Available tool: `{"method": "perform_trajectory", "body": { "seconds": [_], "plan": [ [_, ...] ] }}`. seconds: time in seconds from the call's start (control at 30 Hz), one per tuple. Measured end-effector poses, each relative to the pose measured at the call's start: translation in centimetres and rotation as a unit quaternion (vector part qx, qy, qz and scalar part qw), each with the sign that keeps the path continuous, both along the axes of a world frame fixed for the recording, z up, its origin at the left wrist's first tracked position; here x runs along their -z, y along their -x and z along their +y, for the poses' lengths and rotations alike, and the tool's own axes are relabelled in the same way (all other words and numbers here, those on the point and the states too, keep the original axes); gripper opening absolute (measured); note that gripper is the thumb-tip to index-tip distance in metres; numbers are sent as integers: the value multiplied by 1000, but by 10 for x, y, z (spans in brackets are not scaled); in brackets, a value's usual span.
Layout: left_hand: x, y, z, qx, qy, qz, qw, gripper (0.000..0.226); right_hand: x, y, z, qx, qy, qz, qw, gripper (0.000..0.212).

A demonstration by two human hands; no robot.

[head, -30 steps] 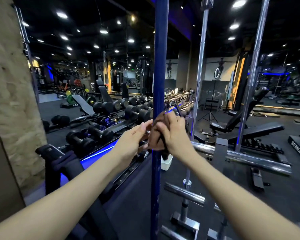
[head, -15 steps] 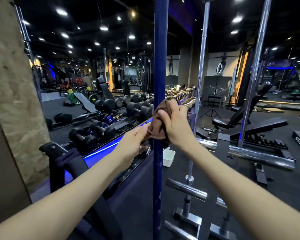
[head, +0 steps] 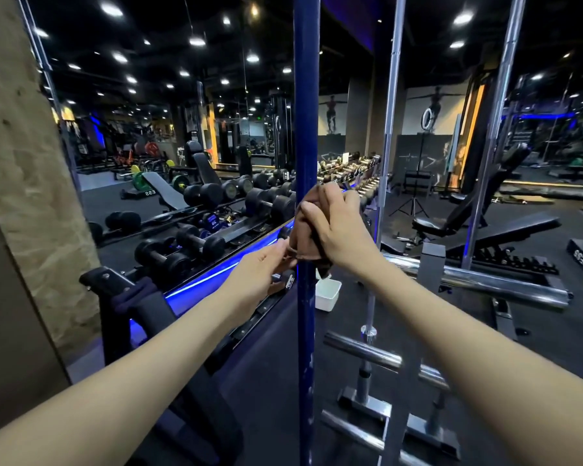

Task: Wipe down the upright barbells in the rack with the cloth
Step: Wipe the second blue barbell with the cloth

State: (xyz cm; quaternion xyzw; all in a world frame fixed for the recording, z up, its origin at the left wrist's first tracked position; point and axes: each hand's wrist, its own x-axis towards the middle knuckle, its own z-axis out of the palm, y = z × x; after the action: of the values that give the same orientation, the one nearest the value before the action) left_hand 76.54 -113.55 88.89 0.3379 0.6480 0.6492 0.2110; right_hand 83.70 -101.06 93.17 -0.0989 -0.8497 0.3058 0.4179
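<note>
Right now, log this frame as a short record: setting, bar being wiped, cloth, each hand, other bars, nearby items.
setting: gym floor, dumbbell rack at left
bar being wiped: upright blue barbell, nearest the camera
cloth: brown cloth wrapped round the blue barbell
right hand: grips the cloth against the bar
left hand: pinches the cloth's lower edge
other bars: two upright silver barbells to the right, untouched
nearby items: white tub on the floor behind the bar; bench at right
</note>
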Motion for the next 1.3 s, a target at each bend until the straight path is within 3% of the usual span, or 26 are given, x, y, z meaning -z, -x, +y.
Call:
{"method": "perform_trajectory", "body": {
  "seconds": [0.1,0.23,0.37,0.57,0.7,0.9,1.1,1.2,1.3],
  "plan": [
    [6,0,0,12,-9,8,1000,34,27,1,0,-15,7,21,1000,29],
    [11,0,-3,25,-15,-11,1000,31,80,-1,-4,-15,23,-91,996,35],
    [16,-1,-9,35,9,-9,999,37,81,-3,-5,-2,12,-154,988,37],
    [24,4,-7,53,31,-20,998,44,31,9,-3,57,-30,-5,998,41],
    [39,6,-4,58,16,-24,998,43,67,5,-6,41,-10,19,999,43],
    [41,10,-3,68,21,-30,997,38,118,-6,-10,79,-50,-219,971,50],
    [44,19,1,45,17,-30,998,40,59,8,-5,84,-53,-72,992,49],
    [51,22,4,41,10,-39,998,42,73,5,-8,41,-8,-16,999,48],
    [56,22,6,41,2,-47,998,38,108,-2,-10,19,10,-44,999,50]
  ]
}}
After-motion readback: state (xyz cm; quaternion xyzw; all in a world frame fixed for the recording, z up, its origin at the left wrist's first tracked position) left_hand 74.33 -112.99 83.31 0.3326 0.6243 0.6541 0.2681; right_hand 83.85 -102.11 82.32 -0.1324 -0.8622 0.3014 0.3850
